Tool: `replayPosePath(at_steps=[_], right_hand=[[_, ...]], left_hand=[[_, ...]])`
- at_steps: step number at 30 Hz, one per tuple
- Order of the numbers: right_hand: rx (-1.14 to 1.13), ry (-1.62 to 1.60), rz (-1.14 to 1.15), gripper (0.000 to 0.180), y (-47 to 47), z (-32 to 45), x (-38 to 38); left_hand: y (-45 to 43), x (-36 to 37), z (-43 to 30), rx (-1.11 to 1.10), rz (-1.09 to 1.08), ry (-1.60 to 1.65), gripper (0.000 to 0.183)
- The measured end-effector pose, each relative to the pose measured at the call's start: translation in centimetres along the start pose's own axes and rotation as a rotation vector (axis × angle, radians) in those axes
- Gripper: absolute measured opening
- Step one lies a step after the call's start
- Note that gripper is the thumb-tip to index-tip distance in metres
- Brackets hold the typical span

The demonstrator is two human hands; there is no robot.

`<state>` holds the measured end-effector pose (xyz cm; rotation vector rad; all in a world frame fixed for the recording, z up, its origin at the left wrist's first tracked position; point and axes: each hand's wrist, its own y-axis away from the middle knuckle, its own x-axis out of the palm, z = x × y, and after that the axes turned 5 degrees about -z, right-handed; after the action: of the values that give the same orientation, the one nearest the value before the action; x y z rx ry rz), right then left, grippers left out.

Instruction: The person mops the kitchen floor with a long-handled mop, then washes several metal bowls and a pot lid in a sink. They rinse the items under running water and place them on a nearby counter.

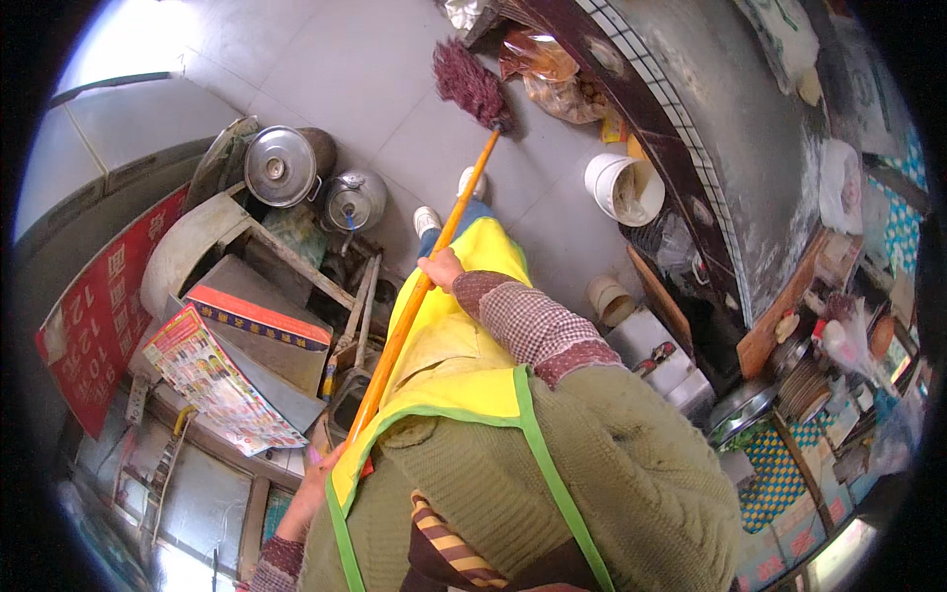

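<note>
A mop with an orange wooden handle [407, 325] and a dark red yarn head [470, 83] slants across the view, its head lying on the grey tiled floor [333, 66]. My right hand [442, 268] grips the handle around its middle, in front of the yellow apron [444, 348]. Lower down at the left, my left hand [314, 481] holds the handle close to its upper end; part of that hand is hidden by the apron's edge. My feet, in white shoes [427, 220], stand beside the handle.
To the left are a lidded metal pot [277, 166], a metal kettle [355, 200] and a worn chair frame [196, 237] bearing a box [259, 318]. At right, a white bucket [629, 189] and plastic bags [566, 85] stand by the long counter [710, 111].
</note>
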<state>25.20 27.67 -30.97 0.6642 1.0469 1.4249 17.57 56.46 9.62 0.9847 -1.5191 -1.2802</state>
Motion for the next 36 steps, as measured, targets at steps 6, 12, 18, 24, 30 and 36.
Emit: replayPosePath(at_steps=[6,12,18,24,30,36], right_hand=[[0.267,-0.190,0.148,0.028,3.6,-2.6,-2.3],[0.489,-0.501,0.312,0.021,6.0,-3.1,-2.4],[0.311,-0.646,0.375,0.023,2.3,4.1,-0.5],[0.130,-0.562,0.434,0.023,-1.9,14.8,0.1],[-0.129,-0.276,0.377,0.027,-6.8,23.5,1.9],[-0.252,-0.056,0.291,0.037,-6.4,24.2,4.4]], left_hand=[[2.2,0.6,-7.3,0.026,-0.038,-0.010,0.052],[5.0,-1.9,-15.1,0.062,-0.230,-0.382,0.041],[8.5,0.8,-17.5,0.384,-0.504,-0.651,0.038],[9.6,4.4,-17.3,0.459,-0.791,-0.516,0.040],[6.9,7.8,-16.5,0.778,-0.984,-0.869,0.045],[6.5,9.5,-16.3,0.752,-1.105,-0.907,0.040]])
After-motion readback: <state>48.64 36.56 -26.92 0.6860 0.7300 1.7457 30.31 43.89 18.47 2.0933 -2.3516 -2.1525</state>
